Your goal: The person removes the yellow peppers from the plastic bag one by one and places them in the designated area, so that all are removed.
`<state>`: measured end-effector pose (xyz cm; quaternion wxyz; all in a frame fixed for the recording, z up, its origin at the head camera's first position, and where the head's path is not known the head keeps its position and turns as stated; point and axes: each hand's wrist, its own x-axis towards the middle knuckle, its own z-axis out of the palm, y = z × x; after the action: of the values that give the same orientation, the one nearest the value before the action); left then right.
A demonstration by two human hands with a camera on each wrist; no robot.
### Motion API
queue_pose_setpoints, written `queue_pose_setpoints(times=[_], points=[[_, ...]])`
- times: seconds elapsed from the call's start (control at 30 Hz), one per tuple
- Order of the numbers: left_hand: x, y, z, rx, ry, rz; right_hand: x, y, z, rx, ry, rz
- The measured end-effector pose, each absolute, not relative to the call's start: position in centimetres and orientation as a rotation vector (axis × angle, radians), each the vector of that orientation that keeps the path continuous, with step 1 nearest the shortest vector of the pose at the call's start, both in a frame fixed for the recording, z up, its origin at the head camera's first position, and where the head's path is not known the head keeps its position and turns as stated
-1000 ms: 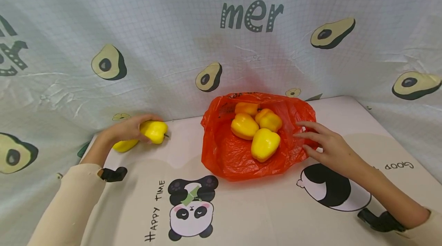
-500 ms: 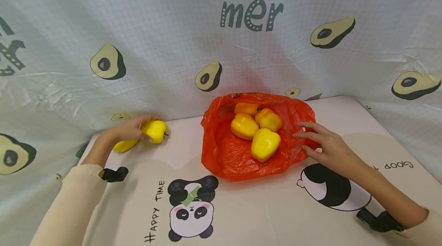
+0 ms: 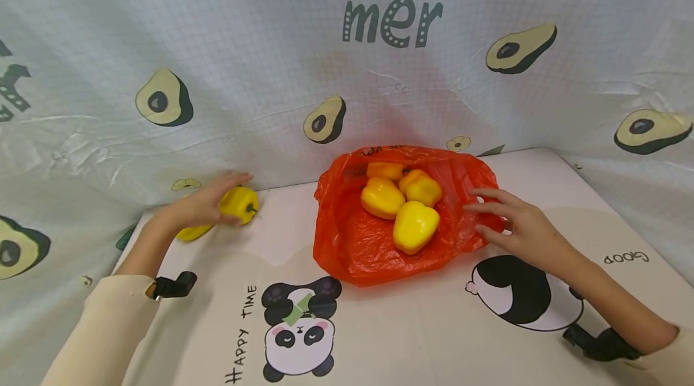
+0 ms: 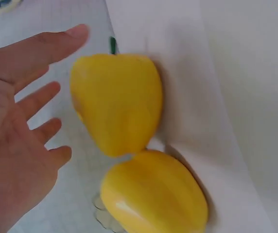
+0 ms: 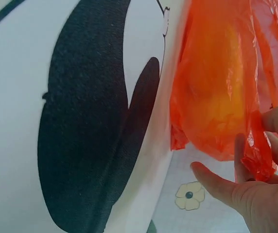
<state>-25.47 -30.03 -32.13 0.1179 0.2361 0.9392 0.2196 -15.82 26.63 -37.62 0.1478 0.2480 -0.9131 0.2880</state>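
My left hand (image 3: 203, 202) is at the table's far left, behind a yellow bell pepper (image 3: 238, 204) with a green stem. In the left wrist view, its spread fingers (image 4: 42, 99) stand apart from that pepper. A second yellow bell pepper (image 4: 153, 194) lies against the first, partly hidden by the hand in the head view. My right hand (image 3: 523, 226) is at the right side of an open red plastic bag (image 3: 363, 253), fingers lightly bent at its rim. In the right wrist view, thin plastic passes among the fingers and the thumb (image 5: 212, 182) stays apart from it.
Several yellow bell peppers (image 3: 416, 227) lie inside the bag, toward its right and back. The table (image 3: 412, 338) has a panda-print cover. A white curtain (image 3: 244, 73) with avocado prints hangs directly behind the table's back edge.
My left fingers have loosened from the yellow bell pepper, which has turned so its stem faces more toward me. The left hand has shifted slightly left; the right hand has barely moved.
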Motion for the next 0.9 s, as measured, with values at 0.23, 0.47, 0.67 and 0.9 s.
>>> queue_pose_setpoints(times=[0.23, 0.47, 0.67, 0.9], points=[[-23.1, -25.9, -30.0, 0.810, 2.931, 0.570, -15.8, 26.7, -37.2, 0.682, -2.654, 0.875], [-20.3, -21.5, -28.5, 1.032, 3.035, 0.622, -15.9, 26.5, -37.3, 0.700, -2.639, 0.860], [-17.9, -18.4, -27.6, 1.209, 3.053, 0.683, -15.7, 26.6, -37.3, 0.710, -2.632, 0.879], [-15.2, -16.1, -27.1, 1.308, 3.052, 0.754, -15.5, 26.7, -37.2, 0.702, -2.627, 0.866]])
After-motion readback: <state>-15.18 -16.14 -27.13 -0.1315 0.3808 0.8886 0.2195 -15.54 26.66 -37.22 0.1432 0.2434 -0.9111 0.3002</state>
